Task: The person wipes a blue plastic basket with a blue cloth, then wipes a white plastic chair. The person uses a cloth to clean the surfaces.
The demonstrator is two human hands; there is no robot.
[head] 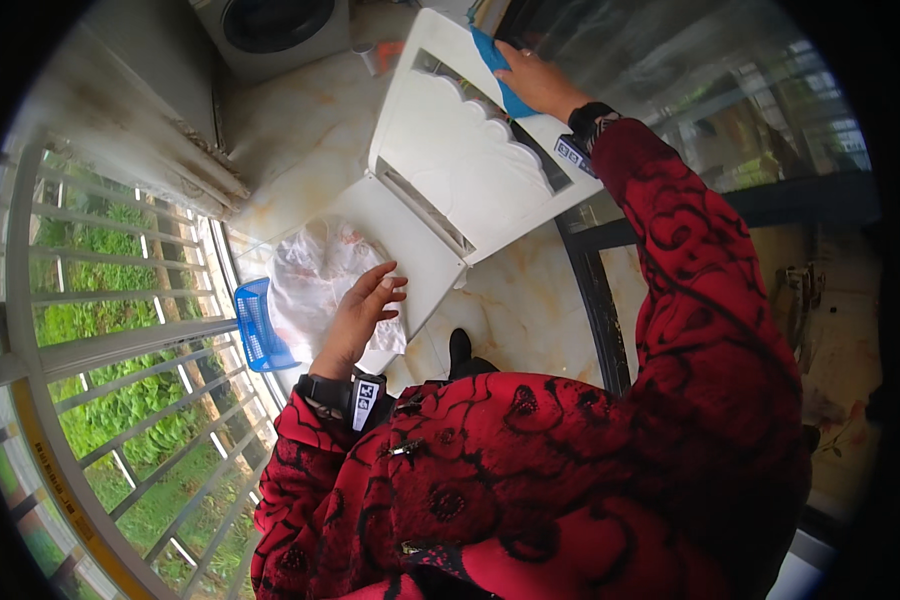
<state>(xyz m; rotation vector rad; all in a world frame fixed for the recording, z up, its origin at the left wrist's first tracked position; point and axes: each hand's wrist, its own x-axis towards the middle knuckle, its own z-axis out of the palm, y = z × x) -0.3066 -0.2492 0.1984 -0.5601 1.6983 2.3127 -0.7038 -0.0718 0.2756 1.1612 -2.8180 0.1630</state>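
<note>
A white chair stands before me, its broad backrest [465, 142] crossed by a scalloped panel. With my right hand [538, 81] I press a blue cloth [511, 96] against the outer edge of that backrest. My left hand [367, 307] hovers over or beside the chair seat [409, 232], its fingers slightly spread and nothing held in them. Close to it lies crumpled white fabric [319, 270] with faint reddish marks, partly over the seat. At the fabric's left side a blue plastic basket [259, 326] shows; the rest of it is hidden.
Window bars [135, 330] run along the left, with greenery outside. A front-loading washing machine [270, 34] stands at the back, near an orange object [388, 56] on the marble-patterned floor [300, 142]. To the right is a dark-framed glass door [720, 97]. My shoe [460, 346] is below the chair.
</note>
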